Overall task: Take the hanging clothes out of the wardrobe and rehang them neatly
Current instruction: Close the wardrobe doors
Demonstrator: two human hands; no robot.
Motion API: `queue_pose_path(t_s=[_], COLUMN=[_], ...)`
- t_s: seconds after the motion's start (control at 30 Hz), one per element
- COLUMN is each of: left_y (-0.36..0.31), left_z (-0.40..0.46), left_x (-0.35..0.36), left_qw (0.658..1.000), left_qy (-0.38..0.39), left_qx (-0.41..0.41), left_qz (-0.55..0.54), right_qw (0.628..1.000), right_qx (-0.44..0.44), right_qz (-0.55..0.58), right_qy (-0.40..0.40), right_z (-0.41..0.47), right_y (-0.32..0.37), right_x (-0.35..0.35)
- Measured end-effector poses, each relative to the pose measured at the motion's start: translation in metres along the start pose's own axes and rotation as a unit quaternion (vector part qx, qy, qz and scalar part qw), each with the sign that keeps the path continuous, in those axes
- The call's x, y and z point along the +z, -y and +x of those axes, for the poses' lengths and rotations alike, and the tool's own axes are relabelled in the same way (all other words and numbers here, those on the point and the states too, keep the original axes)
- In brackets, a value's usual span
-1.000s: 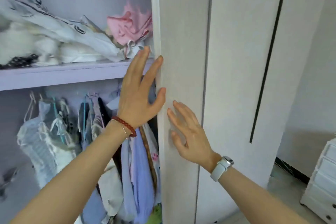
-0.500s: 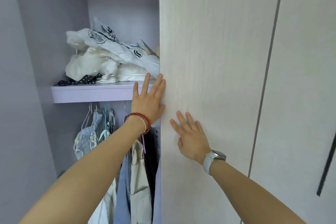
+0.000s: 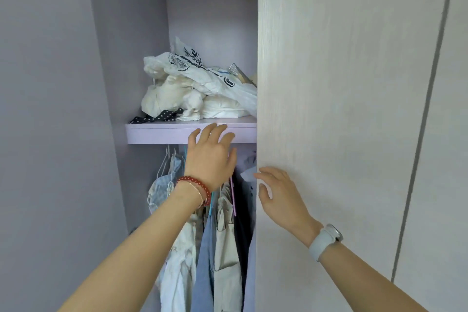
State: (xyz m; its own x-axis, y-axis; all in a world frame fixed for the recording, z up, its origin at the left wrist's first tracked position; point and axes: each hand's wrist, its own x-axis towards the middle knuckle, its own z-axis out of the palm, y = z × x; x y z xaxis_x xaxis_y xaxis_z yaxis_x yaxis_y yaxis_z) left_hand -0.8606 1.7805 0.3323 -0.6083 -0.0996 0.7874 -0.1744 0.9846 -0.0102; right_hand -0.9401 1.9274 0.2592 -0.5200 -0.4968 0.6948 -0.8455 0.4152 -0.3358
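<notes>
Both my arms come up from the bottom of the frame. My left hand [image 3: 211, 157] is in the middle of the frame, raised in front of the edge of the lilac shelf [image 3: 157, 132], back of the hand toward me, fingers loosely spread and relaxed, holding nothing. Can't tell if the fingertips actually touch the shelf edge. There's a red bead bracelet [image 3: 196, 185] on that wrist.

My right hand [image 3: 281, 195] is just right of centre, fingers relaxed and slightly bent, lying against the left edge of the pale wood-grain wardrobe door [image 3: 342, 109]. It isn't gripping anything either. A light grey watch [image 3: 326, 239] sits on that wrist.

The hanging clothes [image 3: 215, 248] are in the lower middle of the frame, under the shelf and partly behind my left forearm: a pale checked piece at the left, cream and beige ones, a blue one in front, something dark at the right. They hang on thin hangers [image 3: 164, 162] whose hooks go up under the shelf.

On top of the shelf there's a messy pile of white fabric [image 3: 192, 91] with black print, and a black polka-dot piece [image 3: 157, 117] at its front left. The wardrobe interior is lilac, with a plain side wall [image 3: 50, 134] filling the left of the frame.
</notes>
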Motion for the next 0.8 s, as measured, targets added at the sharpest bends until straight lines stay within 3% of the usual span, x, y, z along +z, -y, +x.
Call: queue_pose_path(t_s=[0.27,0.43,0.53,0.6,0.67,0.8], left_y=[0.071,0.099,0.113,0.120,0.124,0.117], left_z=[-0.105,-0.166,-0.197,-0.210,-0.217,-0.222], left_x=[-0.115,-0.179,-0.198,-0.201,-0.198,-0.191], left_qw=[0.978,0.933,0.904,0.903,0.914,0.923], left_qy=[-0.114,-0.190,-0.193,-0.188,-0.190,-0.226], left_qx=[-0.087,-0.125,-0.204,-0.276,-0.327,-0.308], left_qz=[0.150,0.280,0.322,0.270,0.149,0.055], right_qw=[0.984,0.961,0.947,0.940,0.935,0.934], right_qx=[-0.091,-0.147,-0.174,-0.183,-0.194,-0.192], right_qz=[0.154,0.229,0.259,0.274,0.282,0.283], right_qy=[0.015,0.055,0.072,0.085,0.096,0.102], right_z=[-0.024,-0.040,-0.050,-0.057,-0.062,-0.073], right_y=[0.113,0.197,0.231,0.246,0.252,0.242], right_x=[0.055,0.081,0.092,0.096,0.098,0.098])
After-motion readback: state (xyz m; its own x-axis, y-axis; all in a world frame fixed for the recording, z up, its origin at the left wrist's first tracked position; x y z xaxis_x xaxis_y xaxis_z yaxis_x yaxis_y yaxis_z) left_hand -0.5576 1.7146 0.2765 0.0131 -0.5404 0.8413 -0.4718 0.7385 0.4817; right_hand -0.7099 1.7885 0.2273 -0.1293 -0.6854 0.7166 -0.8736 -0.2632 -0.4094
